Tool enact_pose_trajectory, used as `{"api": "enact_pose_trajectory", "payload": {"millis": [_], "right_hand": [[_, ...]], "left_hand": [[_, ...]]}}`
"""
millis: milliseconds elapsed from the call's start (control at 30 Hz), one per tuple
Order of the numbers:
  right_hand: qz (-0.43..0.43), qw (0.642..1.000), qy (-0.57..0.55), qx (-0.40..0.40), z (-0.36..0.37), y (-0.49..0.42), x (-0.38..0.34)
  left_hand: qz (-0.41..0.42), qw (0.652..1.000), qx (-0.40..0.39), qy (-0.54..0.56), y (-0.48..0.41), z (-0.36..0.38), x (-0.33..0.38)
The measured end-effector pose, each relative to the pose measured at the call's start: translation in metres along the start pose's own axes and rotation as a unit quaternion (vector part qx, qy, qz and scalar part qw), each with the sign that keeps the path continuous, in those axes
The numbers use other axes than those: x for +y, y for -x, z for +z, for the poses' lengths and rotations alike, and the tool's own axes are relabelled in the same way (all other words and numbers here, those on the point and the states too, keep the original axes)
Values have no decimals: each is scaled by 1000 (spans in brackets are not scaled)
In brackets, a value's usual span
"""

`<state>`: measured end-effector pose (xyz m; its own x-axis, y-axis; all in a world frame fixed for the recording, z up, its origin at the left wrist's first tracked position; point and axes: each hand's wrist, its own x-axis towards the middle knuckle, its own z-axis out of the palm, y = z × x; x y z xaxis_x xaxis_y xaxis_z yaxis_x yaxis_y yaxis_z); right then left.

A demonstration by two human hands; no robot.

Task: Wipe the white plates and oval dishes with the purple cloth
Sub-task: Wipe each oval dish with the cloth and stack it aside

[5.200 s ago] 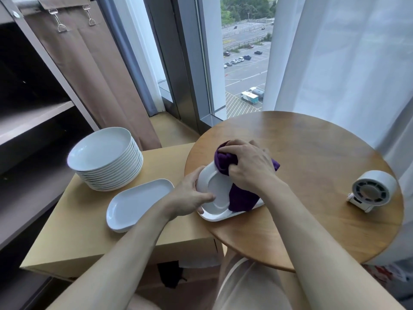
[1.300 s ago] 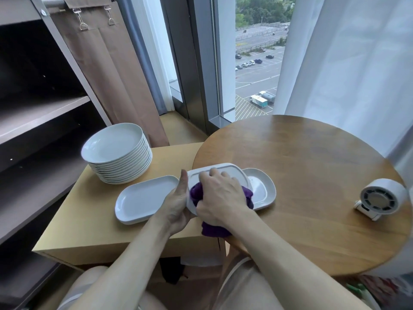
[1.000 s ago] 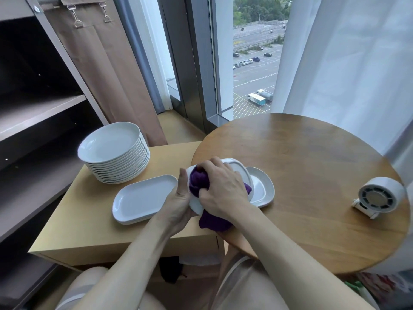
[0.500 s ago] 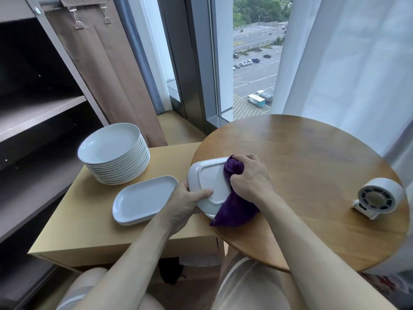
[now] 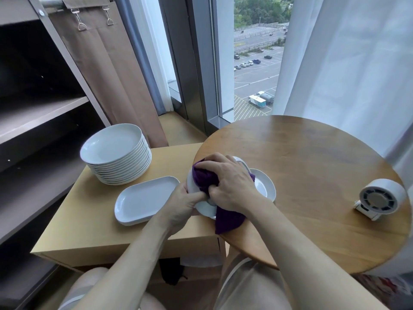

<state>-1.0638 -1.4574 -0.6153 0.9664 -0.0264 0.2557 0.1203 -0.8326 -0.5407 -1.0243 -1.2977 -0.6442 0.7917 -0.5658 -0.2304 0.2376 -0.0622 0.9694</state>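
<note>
Right hand (image 5: 228, 182) bunched purple cloth (image 5: 204, 179) on tilted oval dish (image 5: 204, 207) gripped by left hand (image 5: 183, 203); long axis hidden

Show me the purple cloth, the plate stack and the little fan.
Cloth (image 5: 227, 220): head view, hanging lower end.
Plate stack (image 5: 111, 144): head view, top plate's centre.
Fan (image 5: 377, 200): head view, front grille.
</note>
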Motion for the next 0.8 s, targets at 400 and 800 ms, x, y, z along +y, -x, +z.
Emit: {"api": "enact_pose_trajectory", "payload": {"millis": [400,800], "right_hand": [[284,952,-109,28,-10,1,49],[281,956,-81,8,-10,2,42]], "left_hand": [[-32,993,33,109,7,2,-8],[25,967,89,237,25,-50,0]]}}
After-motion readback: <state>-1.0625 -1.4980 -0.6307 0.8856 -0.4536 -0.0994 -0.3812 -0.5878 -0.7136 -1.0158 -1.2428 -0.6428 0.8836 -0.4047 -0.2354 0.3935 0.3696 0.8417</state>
